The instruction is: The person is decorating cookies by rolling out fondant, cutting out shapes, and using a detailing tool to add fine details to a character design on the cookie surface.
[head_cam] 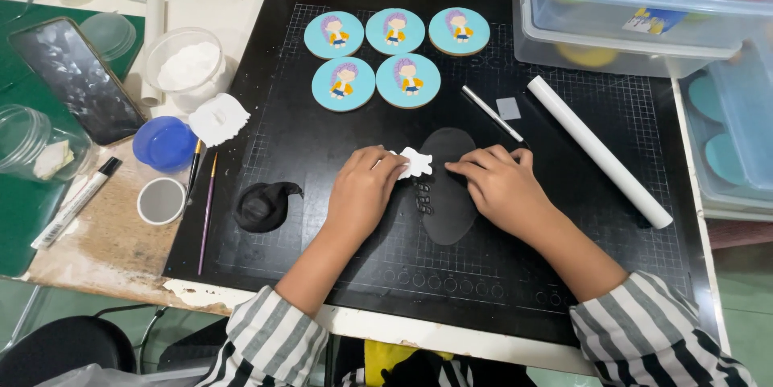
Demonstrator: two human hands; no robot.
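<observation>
Our left hand (364, 190) sits just left of centre in the frame, fingers curled down and closed on a small white cutter (416, 163) whose scalloped edge pokes out to the right of the fingertips; we hold it at the upper left rim of the rolled black fondant sheet (451, 194). Our right hand (503, 186) lies palm down just right of centre, fingers together and pressed flat on the upper right part of that same sheet, steadying it rather than pinching anything. Between our two hands the sheet runs as a long oval, its long axis going from the lower centre of the frame up toward the middle, so it lies directly ahead of us and within reach of both hands; the left is the one nearer to the row of small cut shapes (423, 198) along the sheet's left side. Left of our left hand a lump of black fondant (264, 206) rests on the black cutting mat (322, 145), well apart from the sheet. To the right, a white rolling pin (600, 151) lies on a slant, and a thin white-handled tool (491, 113) sits just above our right hand. Farther up, in the upper middle of the frame, five round blue decorated cookies (394, 53) stand in two rows.
</observation>
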